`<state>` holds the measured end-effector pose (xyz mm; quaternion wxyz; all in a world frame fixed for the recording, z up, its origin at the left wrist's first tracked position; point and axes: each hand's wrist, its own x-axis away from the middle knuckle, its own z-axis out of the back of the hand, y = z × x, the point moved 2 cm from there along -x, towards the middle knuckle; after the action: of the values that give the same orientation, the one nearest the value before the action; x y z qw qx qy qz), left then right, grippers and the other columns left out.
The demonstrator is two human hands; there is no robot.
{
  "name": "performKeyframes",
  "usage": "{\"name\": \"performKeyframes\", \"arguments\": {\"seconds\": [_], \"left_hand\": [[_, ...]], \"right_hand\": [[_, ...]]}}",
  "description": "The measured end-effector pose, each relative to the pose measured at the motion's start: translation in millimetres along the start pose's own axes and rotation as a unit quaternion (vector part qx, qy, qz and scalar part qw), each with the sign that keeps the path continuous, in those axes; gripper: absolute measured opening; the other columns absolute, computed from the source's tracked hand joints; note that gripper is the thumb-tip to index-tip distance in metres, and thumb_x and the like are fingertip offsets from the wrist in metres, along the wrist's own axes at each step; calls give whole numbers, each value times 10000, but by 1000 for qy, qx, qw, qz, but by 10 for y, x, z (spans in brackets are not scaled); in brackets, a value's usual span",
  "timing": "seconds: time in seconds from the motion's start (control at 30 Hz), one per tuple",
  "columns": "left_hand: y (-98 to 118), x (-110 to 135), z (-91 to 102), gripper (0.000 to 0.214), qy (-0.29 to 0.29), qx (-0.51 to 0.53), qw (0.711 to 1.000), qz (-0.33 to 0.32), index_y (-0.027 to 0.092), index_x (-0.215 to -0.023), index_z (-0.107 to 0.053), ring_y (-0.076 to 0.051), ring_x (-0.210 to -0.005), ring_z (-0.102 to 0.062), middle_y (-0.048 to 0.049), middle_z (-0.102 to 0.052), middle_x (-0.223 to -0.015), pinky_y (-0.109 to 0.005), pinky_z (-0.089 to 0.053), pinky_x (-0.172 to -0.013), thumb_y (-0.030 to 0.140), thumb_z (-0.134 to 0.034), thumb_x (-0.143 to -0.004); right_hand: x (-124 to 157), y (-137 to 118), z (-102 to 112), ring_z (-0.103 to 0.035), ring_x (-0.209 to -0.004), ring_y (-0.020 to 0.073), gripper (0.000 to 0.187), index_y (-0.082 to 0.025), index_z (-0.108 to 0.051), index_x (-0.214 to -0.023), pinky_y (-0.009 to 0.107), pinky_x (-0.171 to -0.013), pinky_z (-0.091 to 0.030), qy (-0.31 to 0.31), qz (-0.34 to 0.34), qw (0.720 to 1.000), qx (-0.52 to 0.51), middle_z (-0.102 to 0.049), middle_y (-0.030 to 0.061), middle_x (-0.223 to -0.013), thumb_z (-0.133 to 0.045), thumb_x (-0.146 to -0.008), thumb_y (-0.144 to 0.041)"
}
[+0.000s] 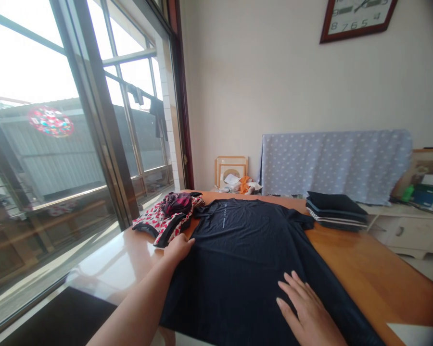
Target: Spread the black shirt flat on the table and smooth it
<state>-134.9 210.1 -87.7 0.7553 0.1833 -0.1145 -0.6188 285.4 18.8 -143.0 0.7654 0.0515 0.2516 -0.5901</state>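
A dark T-shirt [245, 250] lies spread out in front of me, its collar at the far end and small pale print running down near the neck. My left hand [179, 246] is closed on the shirt's left side edge, the fingertips partly hidden. Over the lower right of the shirt, my right hand [305, 307] has its fingers spread and holds nothing; whether it touches the cloth I cannot tell. Just beyond my left hand sits a heap of clothes, with a white garment with red print and black trim [159, 218] and a dark red piece [176, 204] on it.
A folded stack of clothes [335, 211] stands at the far right of the brown table [378, 274]. Along the left runs a large window [57, 144]. Behind the table are a spotted blue-grey cloth [332, 163], a picture frame [231, 166] and a white cabinet [400, 233].
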Motion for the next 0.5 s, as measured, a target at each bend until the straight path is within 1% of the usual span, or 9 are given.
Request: {"name": "performKeyframes", "arguments": {"seconds": [0.07, 0.13, 0.2, 0.3, 0.37, 0.5], "left_hand": [[15, 33, 1, 341, -2, -13, 1000, 7, 214, -873, -647, -329, -1029, -644, -130, -707, -1056, -385, -461, -789, 540, -554, -838], [25, 45, 12, 305, -4, -26, 1000, 10, 207, -879, -641, -336, -1057, -636, -147, -700, -1091, -403, -459, -819, 492, -535, -855], [30, 40, 26, 279, -6, -36, 999, 9, 200, -874, -633, -330, -1084, -627, -155, -696, -1099, -400, -456, -847, 456, -525, -861], [38, 17, 38, 191, -7, -48, 999, 3, 200, -869, -622, -304, -1102, -620, -141, -694, -1091, -367, -454, -861, 375, -557, -828], [50, -3, 40, 138, -7, -52, 999, -1, 199, -842, -620, -298, -1072, -631, -135, -697, -1048, -353, -458, -845, 322, -582, -791], [116, -72, 66, 96, -1, -47, 999, -16, 188, -728, -609, -313, -924, -664, -135, -692, -860, -361, -467, -783, 282, -616, -745]], "right_hand": [[-2, -13, 17, -421, -1403, 339, 461, -208, -652, -1297, 574, -1128, -380, 15, 0, 1000, -4, -566, 112, -1425, -486, -964, -479], [-1, -31, 36, -451, -1381, 340, 440, -214, -663, -1282, 580, -1129, -375, 23, 3, 1000, -14, -590, 107, -1400, -491, -963, -465], [3, -60, 60, -512, -1334, 324, 417, -226, -672, -1269, 574, -1132, -375, 18, 9, 999, -33, -628, 98, -1355, -485, -970, -447], [10, -109, 113, -580, -1267, 301, 386, -256, -693, -1238, 569, -1136, -371, -4, 14, 998, -55, -671, 83, -1294, -463, -983, -431], [13, -136, 156, -581, -1266, 300, 372, -279, -709, -1212, 587, -1139, -356, -20, 13, 998, -56, -673, 75, -1291, -455, -985, -429], [8, -156, 220, -567, -1281, 313, 368, -305, -712, -1206, 627, -1136, -335, -55, 16, 997, -58, -650, 71, -1324, -455, -982, -443]]}}
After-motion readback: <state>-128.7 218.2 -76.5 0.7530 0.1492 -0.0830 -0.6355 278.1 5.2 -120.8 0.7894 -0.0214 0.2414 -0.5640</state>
